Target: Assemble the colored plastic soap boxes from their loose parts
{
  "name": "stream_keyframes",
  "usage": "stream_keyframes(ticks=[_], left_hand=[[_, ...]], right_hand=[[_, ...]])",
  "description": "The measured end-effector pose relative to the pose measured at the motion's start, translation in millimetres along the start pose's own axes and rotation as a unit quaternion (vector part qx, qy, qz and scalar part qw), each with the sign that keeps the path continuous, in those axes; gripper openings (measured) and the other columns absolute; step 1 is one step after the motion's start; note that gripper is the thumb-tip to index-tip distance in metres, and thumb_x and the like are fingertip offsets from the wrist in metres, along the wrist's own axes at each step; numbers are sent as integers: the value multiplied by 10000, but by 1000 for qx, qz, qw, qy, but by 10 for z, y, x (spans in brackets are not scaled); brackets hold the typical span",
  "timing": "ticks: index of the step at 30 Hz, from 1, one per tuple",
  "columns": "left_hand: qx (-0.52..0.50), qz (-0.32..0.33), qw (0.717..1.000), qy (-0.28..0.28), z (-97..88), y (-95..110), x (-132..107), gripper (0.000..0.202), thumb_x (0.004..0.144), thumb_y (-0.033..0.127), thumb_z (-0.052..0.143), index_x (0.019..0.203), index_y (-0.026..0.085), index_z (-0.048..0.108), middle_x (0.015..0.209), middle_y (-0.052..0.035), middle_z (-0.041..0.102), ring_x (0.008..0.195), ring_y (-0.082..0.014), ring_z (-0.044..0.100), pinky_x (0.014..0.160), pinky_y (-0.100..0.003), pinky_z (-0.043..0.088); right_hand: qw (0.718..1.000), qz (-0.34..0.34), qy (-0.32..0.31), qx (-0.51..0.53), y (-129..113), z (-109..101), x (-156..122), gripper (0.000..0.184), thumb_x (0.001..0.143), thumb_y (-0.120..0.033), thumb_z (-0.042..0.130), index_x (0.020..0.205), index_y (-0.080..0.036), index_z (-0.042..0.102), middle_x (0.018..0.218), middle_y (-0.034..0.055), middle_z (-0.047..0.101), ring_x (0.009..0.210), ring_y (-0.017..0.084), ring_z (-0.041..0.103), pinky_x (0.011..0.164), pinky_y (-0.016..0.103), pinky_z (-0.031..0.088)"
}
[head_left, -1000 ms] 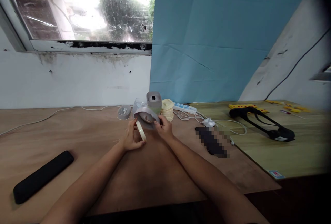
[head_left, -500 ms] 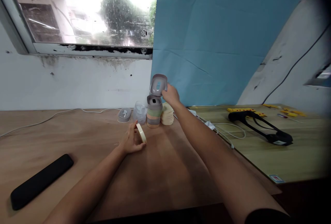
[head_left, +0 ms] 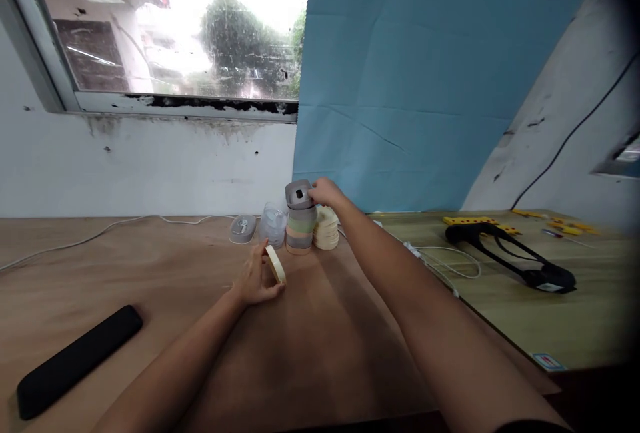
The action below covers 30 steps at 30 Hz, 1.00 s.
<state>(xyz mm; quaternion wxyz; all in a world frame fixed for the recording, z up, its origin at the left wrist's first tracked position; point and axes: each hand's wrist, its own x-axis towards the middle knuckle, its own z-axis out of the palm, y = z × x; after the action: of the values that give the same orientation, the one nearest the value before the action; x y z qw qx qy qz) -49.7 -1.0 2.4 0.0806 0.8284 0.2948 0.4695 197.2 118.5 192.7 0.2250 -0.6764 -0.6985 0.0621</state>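
Note:
My right hand (head_left: 326, 193) pinches the near-right edge of a grey plastic cover (head_left: 293, 201) with an oval slot in its middle. The cover sits at the top of a stack of rounded cases (head_left: 300, 226) in grey, green and peach bands; whether it rests fully on them I cannot tell. Lower and to the left, my left hand (head_left: 256, 280) grips a cream rounded lid (head_left: 277, 265) on its edge, tilted, between thumb and fingers. Beside the stack stand clear plastic cups (head_left: 273, 225) on the left and a pile of cream lids (head_left: 326, 230) on the right.
A grey case with a printed top (head_left: 243, 228) lies left of the cups, near a white cable (head_left: 125, 221). A long black case (head_left: 80, 360) lies at the front left. On the right table are a black strap-like headset (head_left: 543, 276) and a yellow power strip (head_left: 475, 222).
My right hand has lowered the grey cover from above the stack onto its top, levelling it. My left hand keeps the cream lid in about the same place. The view has shifted slightly.

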Motion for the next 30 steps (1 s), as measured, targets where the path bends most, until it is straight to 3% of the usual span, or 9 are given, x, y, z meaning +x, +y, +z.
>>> stream_keyframes(ticks=[6,9,11,13,16,19,23,27,30], left_hand=[[-3,-7,1000,9,11,-19,-12,1099,656,440,733,1493,201,62,1327,-177,380,1090,-289,516,903,-466,474],[-3,-4,1000,9,20,-30,-13,1095,658,430,732,1492,199,61,1319,-178,382,1107,-297,502,900,-469,475],[-2,-5,1000,8,27,-31,-15,1095,657,422,735,1492,199,63,1313,-178,386,1111,-299,500,902,-471,475],[-8,-9,1000,16,38,-30,-22,1091,658,424,737,1491,205,67,1327,-180,376,1124,-304,497,900,-466,479],[-44,-43,996,61,60,-42,-36,1071,673,454,729,1487,213,77,1358,-186,348,1136,-309,502,898,-454,489],[-123,-116,976,137,85,-88,-31,964,746,501,670,1472,226,98,1346,-180,385,1092,-286,552,869,-432,508],[-221,-171,924,262,121,-154,18,783,812,590,561,1414,244,199,1312,-170,445,1040,-264,581,781,-393,528],[-247,-176,910,282,162,-142,56,778,796,629,556,1392,243,237,1248,-161,489,970,-249,595,719,-365,528],[-236,-154,921,269,171,-105,61,814,793,648,538,1419,260,192,1247,-149,479,977,-240,590,718,-354,531]], right_hand=[[1000,8,-17,12,39,94,-51,257,752,-324,585,862,-121,697,589,59,662,495,142,549,511,243,375],[999,19,-2,32,55,86,-55,468,758,-470,612,1026,-91,674,693,87,691,609,171,606,571,247,394],[997,17,59,46,32,43,-89,650,733,-589,617,1140,-83,634,862,126,704,764,207,633,631,256,409],[985,3,160,64,-19,-9,-186,708,740,-649,582,1191,-104,612,977,136,687,877,234,620,676,268,415],[951,-60,279,115,-98,-6,-489,589,842,-612,468,1173,-151,624,795,67,670,765,202,605,662,271,409],[928,-200,275,150,-89,208,-925,558,879,-608,396,1134,-178,642,640,16,602,617,159,559,640,267,408],[900,-405,143,75,54,744,-1403,595,732,-691,560,1096,-230,654,719,35,643,671,176,586,632,276,419],[873,-464,148,18,149,1169,-1559,312,818,-496,576,957,-228,653,740,32,635,610,138,557,550,247,367],[868,-464,177,12,147,1273,-1554,149,849,-313,525,784,-208,609,677,16,608,590,125,543,539,240,350]])
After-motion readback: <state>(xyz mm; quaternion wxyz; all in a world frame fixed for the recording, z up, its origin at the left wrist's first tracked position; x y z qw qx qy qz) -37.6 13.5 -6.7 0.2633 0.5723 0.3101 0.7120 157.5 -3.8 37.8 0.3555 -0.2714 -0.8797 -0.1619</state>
